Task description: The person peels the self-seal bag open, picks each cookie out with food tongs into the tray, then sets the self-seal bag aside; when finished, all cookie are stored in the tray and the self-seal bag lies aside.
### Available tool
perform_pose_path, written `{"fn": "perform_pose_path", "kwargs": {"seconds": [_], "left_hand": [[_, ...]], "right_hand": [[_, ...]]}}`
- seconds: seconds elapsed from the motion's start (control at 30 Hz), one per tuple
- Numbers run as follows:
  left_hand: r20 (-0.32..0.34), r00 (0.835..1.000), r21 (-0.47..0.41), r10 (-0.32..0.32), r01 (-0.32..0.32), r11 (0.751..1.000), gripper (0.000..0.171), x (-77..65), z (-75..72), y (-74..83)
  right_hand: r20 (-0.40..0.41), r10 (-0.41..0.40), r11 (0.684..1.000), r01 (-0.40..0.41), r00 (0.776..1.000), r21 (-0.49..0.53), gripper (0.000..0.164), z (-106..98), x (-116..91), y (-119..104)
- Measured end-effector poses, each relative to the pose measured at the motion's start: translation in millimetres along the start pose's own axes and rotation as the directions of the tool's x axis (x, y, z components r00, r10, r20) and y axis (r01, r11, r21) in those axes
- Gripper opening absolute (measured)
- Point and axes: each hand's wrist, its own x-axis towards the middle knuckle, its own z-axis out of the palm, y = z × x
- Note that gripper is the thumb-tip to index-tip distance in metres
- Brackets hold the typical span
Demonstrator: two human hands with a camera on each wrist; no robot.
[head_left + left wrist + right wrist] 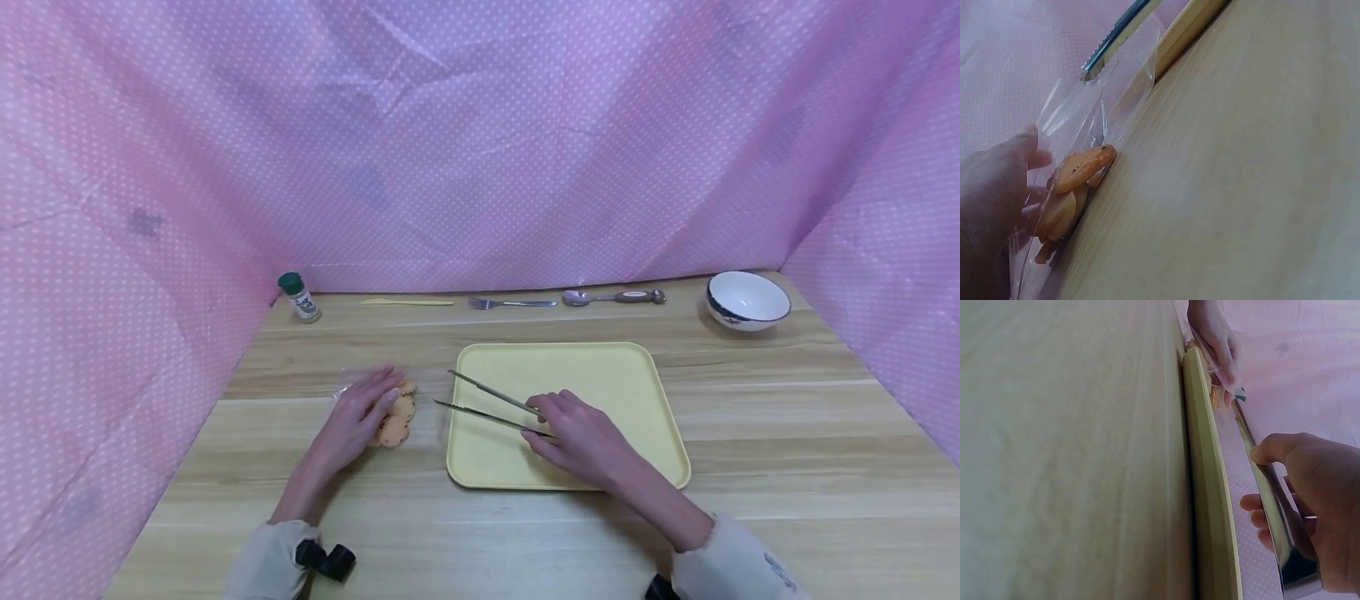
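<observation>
My left hand (pixel 365 410) grips a clear plastic bag (pixel 1066 125) by its film, left of the tray. Inside, orange-brown biscuits with dark specks (pixel 1079 172) lie overlapping, partly covered by the hand in the head view. My right hand (pixel 573 433) holds metal tongs (pixel 491 390) over the pale yellow tray (pixel 630 375), thumb on one arm and fingers on the other. The tongs' arms stand apart, with nothing between them. Their serrated tips point left, past the tray's left rim, toward the bag; one tip shows close by the bag's mouth in the left wrist view.
Along the back of the wooden table (pixel 787 417) lie a pale yellow knife (pixel 407 302), a fork (pixel 513 304) and a spoon (pixel 615 297). A green-capped shaker (pixel 300 297) stands at back left, a white bowl (pixel 748 300) at back right. Pink dotted cloth (pixel 480 150) hangs behind.
</observation>
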Motion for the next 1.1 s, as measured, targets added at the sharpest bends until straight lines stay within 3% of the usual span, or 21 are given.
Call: {"fn": "perform_pose_path", "kwargs": {"seconds": [0.7, 1.1], "left_hand": [[0.011, 1.000, -0.005, 0.014, -0.014, 1.000, 0.042, 4.8, -2.8, -2.3], [0.016, 1.000, -0.011, -0.001, 0.001, 1.000, 0.044, 4.7, -3.9, -3.0]], "right_hand": [[0.031, -0.056, 0.998, 0.057, 0.998, -0.020, 0.031, 1.2, 11.9, -3.7], [0.129, -0.032, 0.996, 0.042, 0.991, -0.077, 0.030, -2.0, 23.3, -9.9]]}}
